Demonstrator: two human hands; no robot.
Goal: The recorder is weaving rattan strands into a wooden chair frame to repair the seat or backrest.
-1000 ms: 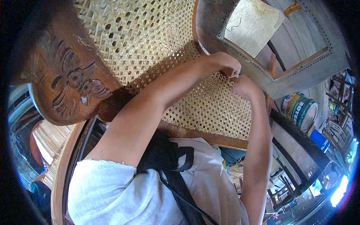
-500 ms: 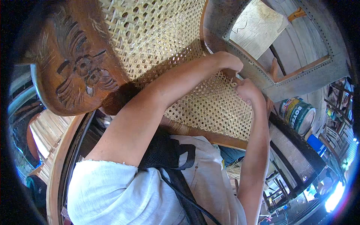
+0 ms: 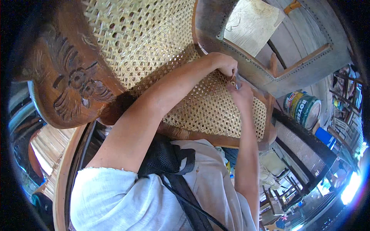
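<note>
A carved brown wooden chair (image 3: 79,86) carries a woven cane panel (image 3: 142,32) on its back and a cane seat (image 3: 204,117) with an open lattice. Both my hands meet over the far right border of the seat. My left hand (image 3: 226,64) is closed, fingertips pinched on a thin cane strand (image 3: 233,76). Just below it my right hand (image 3: 243,95) is closed too, its fingers at the strand's lower end. A small greyish sliver shows by the right fingers, too small to name.
Beyond the seat stands a grey-brown frame (image 3: 254,63) with an opening edged by small holes. A paint can (image 3: 308,111) lies at the right, near a dark-framed cane panel (image 3: 300,146). Wooden slats (image 3: 50,150) and a curved wooden rim (image 3: 63,173) are at the left.
The hands have come slightly left in the view, and the right hand has turned, fingers now pointing up toward the left hand. The chair and surroundings have shifted as the view moved.
</note>
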